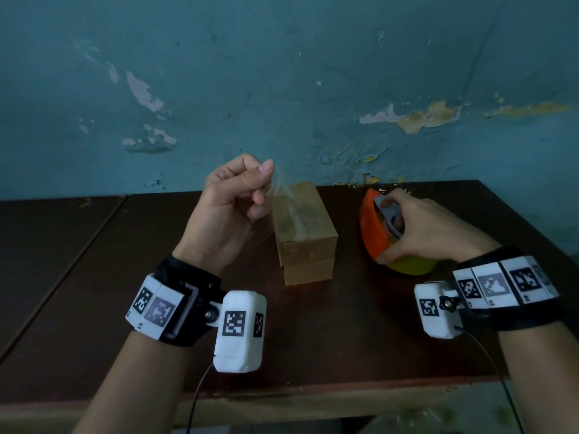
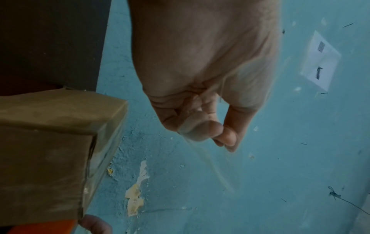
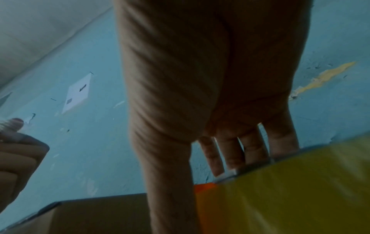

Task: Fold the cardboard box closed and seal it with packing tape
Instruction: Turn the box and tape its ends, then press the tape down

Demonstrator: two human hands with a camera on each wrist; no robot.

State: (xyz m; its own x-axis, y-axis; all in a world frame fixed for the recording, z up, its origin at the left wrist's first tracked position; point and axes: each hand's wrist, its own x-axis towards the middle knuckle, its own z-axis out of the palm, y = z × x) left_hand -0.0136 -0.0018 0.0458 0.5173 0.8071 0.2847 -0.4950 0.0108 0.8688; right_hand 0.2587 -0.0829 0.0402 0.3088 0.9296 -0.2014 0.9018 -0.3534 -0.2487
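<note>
On the dark table (image 1: 360, 333) in front of you, the closed cardboard box (image 1: 305, 233) stands between your hands, clear tape on its top. Your right hand (image 1: 432, 230) clasps the orange tape dispenser (image 1: 372, 227) just right of it, fingers curled over the yellow roll (image 3: 300, 190). Beyond, your raised left hand (image 1: 232, 198) pinches a clear tape strip (image 1: 282, 186) between thumb and forefinger.
</note>
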